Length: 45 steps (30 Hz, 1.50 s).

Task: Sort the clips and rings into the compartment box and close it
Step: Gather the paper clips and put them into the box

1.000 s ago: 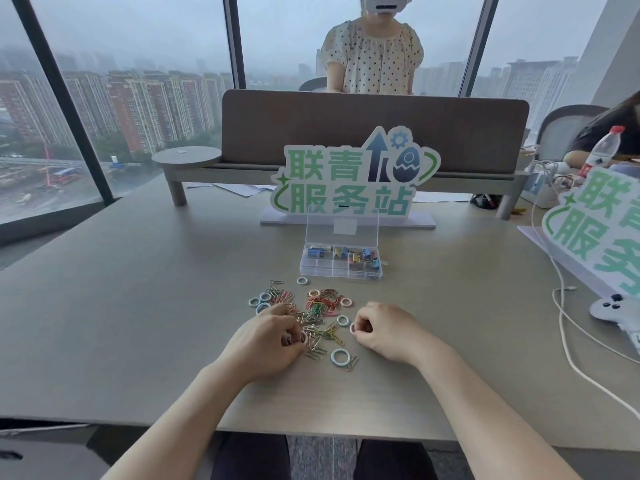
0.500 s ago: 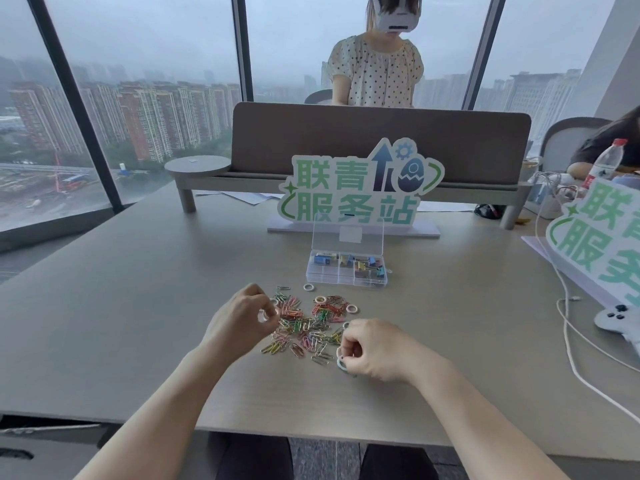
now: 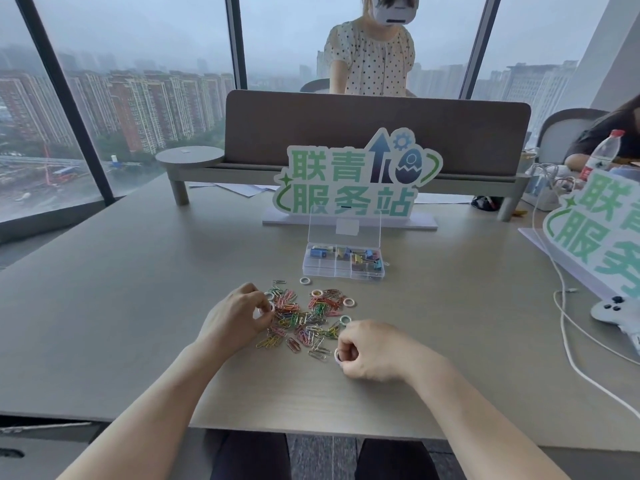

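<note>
A heap of coloured paper clips (image 3: 304, 318) lies on the grey table (image 3: 121, 306), with several small rings around it, one ring (image 3: 304, 280) at the far edge and another ring (image 3: 349, 302) at the right. Behind the heap stands the clear compartment box (image 3: 343, 266) with its lid upright; binder clips fill its back right cells. My left hand (image 3: 235, 317) rests at the heap's left edge, fingers pinched on a white ring (image 3: 268, 308). My right hand (image 3: 367, 351) sits at the heap's lower right, curled around a ring (image 3: 337, 356).
A green-lettered sign (image 3: 353, 181) stands just behind the box, a second sign (image 3: 599, 230) at the right. White cables (image 3: 568, 327) and a game controller (image 3: 616, 311) lie at the right edge. A person in a dotted blouse (image 3: 370, 60) stands beyond the desk divider.
My left hand shifted from the heap's near middle to its left edge and pinched a ring. My right hand drew back toward me, closing on a ring. The view tilted down slightly.
</note>
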{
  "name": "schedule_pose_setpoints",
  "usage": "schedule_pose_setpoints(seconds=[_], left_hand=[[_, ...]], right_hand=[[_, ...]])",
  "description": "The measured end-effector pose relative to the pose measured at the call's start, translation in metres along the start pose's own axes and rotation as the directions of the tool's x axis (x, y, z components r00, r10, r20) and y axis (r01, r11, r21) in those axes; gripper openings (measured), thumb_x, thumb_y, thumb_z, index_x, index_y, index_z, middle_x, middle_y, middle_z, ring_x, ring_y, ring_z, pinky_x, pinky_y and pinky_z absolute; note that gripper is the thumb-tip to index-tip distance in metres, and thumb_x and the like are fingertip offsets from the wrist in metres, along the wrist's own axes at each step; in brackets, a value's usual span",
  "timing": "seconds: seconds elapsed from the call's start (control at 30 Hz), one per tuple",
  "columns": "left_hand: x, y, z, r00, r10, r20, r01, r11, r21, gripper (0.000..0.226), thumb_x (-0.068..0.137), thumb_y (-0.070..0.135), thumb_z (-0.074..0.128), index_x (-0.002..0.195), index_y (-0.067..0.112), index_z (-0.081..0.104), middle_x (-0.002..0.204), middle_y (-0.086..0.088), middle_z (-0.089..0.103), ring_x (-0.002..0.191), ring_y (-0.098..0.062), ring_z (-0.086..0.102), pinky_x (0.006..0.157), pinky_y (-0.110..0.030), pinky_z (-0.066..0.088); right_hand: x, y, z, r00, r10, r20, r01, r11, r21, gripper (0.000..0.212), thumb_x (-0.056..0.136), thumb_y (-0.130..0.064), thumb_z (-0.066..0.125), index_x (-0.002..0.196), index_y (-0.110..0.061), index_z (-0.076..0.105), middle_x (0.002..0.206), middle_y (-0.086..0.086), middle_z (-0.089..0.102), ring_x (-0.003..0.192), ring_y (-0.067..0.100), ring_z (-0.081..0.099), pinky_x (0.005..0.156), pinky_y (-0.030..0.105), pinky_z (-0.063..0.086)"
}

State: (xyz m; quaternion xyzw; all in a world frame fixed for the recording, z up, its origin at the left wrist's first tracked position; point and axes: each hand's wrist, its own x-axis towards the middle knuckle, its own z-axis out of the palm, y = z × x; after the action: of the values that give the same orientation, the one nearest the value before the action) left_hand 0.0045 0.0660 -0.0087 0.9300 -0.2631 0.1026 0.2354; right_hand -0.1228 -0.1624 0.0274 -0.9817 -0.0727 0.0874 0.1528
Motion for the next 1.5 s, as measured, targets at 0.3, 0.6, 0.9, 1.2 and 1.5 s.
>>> schedule_pose_setpoints(seconds=[0.3, 0.6, 0.9, 1.2, 1.5], left_hand=[[0.003, 0.0, -0.003, 0.999, -0.034, -0.003, 0.034, 0.999, 0.031, 0.011, 0.081, 0.038, 0.063, 0.08, 0.027, 0.067, 0.091, 0.01, 0.059, 0.081, -0.016, 0.06, 0.067, -0.03, 0.052], [0.005, -0.004, -0.003, 0.998, -0.055, 0.017, 0.054, 0.998, 0.043, 0.008, 0.081, 0.034, 0.065, 0.08, 0.028, 0.07, 0.092, 0.009, 0.059, 0.083, -0.017, 0.061, 0.068, -0.03, 0.052], [0.018, 0.006, -0.013, 0.979, -0.055, 0.197, 0.02, 0.984, 0.176, 0.015, 0.08, 0.028, 0.059, 0.077, 0.016, 0.066, 0.089, 0.002, 0.057, 0.075, -0.02, 0.058, 0.06, -0.027, 0.041], [0.023, 0.017, -0.025, 0.998, 0.008, 0.061, -0.015, 0.993, 0.12, 0.009, 0.08, 0.025, 0.062, 0.078, 0.018, 0.066, 0.091, 0.005, 0.056, 0.074, -0.016, 0.055, 0.06, -0.026, 0.04], [0.056, 0.05, -0.016, 0.991, 0.135, 0.022, -0.135, 0.991, 0.013, 0.007, 0.081, 0.022, 0.063, 0.081, 0.016, 0.067, 0.094, 0.005, 0.057, 0.075, -0.014, 0.057, 0.061, -0.026, 0.045]], right_hand=[[0.002, -0.004, -0.001, 0.998, 0.05, 0.026, -0.05, 0.999, -0.001, 0.024, 0.076, -0.027, 0.059, 0.054, -0.025, 0.049, 0.076, -0.007, 0.059, 0.076, 0.019, 0.061, 0.072, 0.03, 0.052], [0.003, -0.004, -0.001, 0.998, 0.061, 0.028, -0.062, 0.998, 0.012, 0.021, 0.074, -0.03, 0.057, 0.055, -0.025, 0.049, 0.077, -0.006, 0.061, 0.076, 0.021, 0.061, 0.071, 0.03, 0.052], [0.002, -0.005, -0.003, 0.998, 0.044, 0.043, -0.045, 0.999, 0.024, 0.017, 0.072, -0.024, 0.058, 0.057, -0.023, 0.05, 0.085, -0.005, 0.063, 0.078, 0.02, 0.063, 0.071, 0.035, 0.055], [0.012, 0.005, -0.009, 0.995, -0.024, -0.092, 0.023, 1.0, -0.014, 0.026, 0.079, -0.025, 0.058, 0.058, -0.027, 0.044, 0.079, -0.01, 0.054, 0.08, 0.017, 0.059, 0.07, 0.03, 0.05], [0.046, 0.018, -0.033, 0.942, 0.014, -0.335, -0.011, 1.0, 0.013, 0.008, 0.082, -0.025, 0.06, 0.075, -0.024, 0.056, 0.087, -0.009, 0.061, 0.077, 0.014, 0.058, 0.067, 0.031, 0.051]])
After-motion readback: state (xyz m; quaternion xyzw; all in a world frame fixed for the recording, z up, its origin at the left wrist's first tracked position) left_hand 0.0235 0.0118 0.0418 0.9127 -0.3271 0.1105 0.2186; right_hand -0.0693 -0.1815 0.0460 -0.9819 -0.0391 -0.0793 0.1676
